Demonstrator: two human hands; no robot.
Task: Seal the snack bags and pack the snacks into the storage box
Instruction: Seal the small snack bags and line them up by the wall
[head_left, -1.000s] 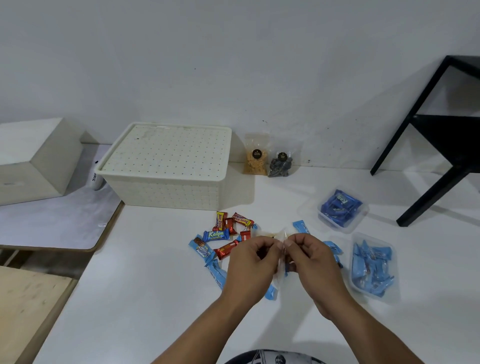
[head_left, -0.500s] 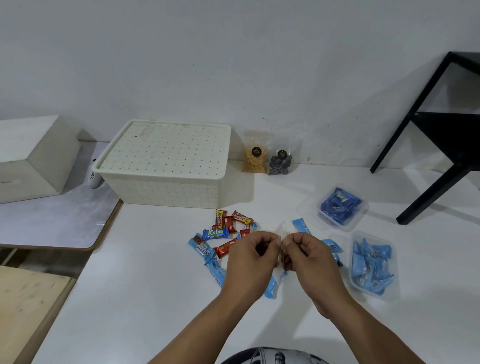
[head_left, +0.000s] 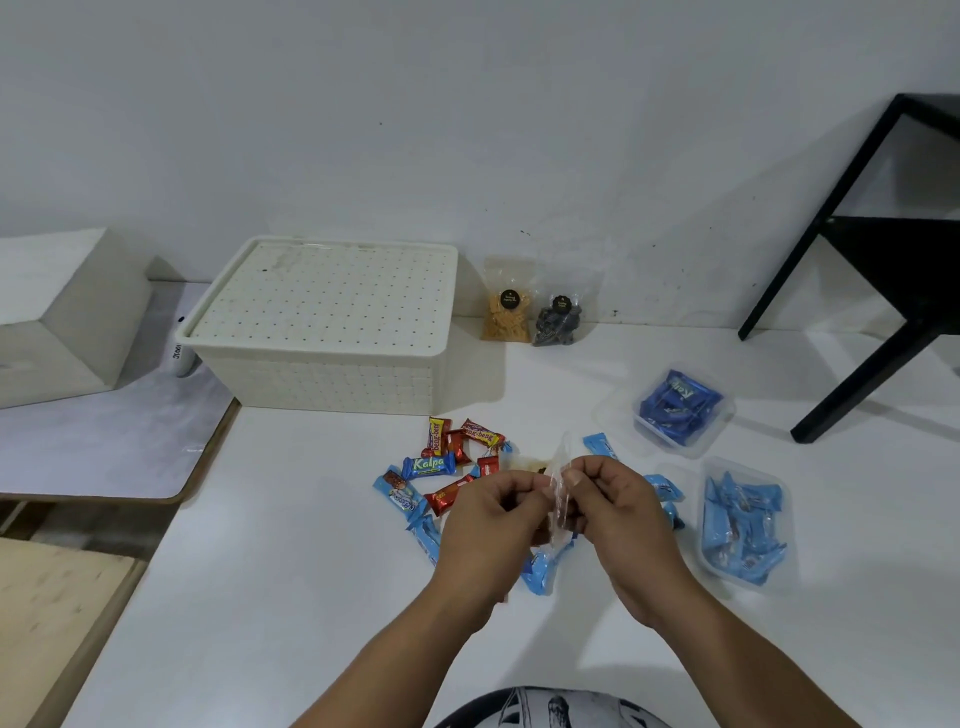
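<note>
Between both hands (head_left: 558, 512), crinkly clear snack bag (head_left: 560, 486)

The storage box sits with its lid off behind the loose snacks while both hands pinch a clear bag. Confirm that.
Not quite: the head view shows the storage box with its lid on. The left hand and right hand do pinch the clear bag.

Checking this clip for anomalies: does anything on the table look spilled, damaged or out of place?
Nothing looks damaged. The loose red and blue wrapped snack bars lie scattered on the white table, unpacked, and the cream perforated storage box is lidded. Both hands, left hand and right hand, pinch a small clear plastic bag.
</note>
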